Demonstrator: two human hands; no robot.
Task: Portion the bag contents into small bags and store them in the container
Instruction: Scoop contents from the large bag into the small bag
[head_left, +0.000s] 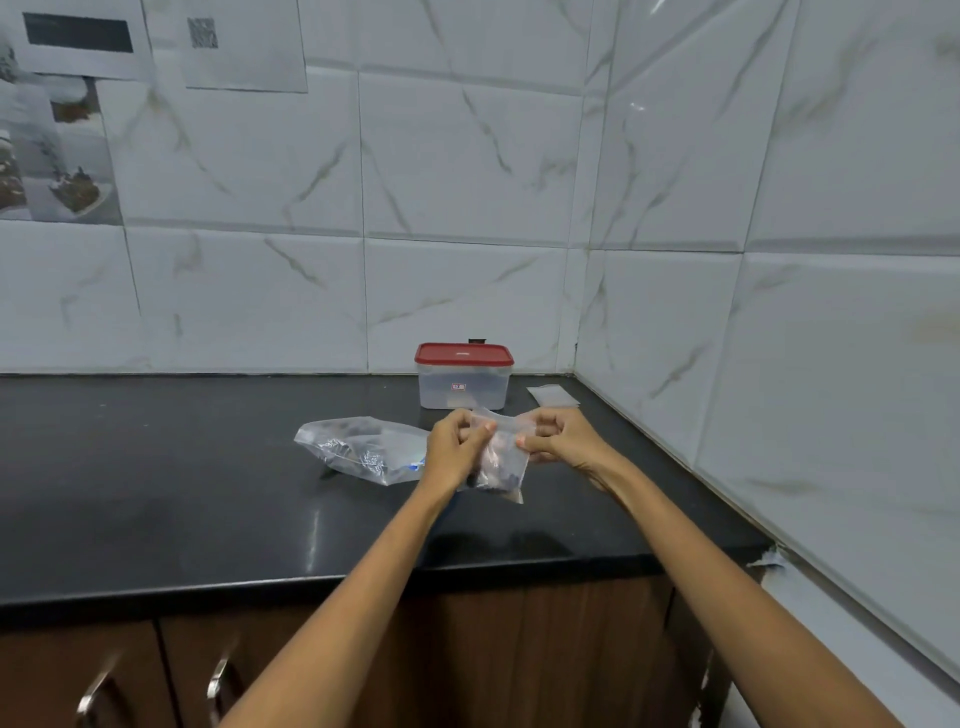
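Both hands, left (457, 447) and right (558, 439), pinch the small bag (501, 465) top, the big bag (363, 448) lying just left of them.

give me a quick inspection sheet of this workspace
surface: black countertop, glossy, in a tiled corner
job's things: small bag with dark contents held up over the counter; large bag lying to its left; container at the back, red lid on; flat empty bags to its right
clutter: nothing seen
grippers: left hand and right hand both pinch the small bag's top
cables: nothing seen
surroundings: marble-look wall tiles, printed sheets taped up left, wooden cabinet doors below
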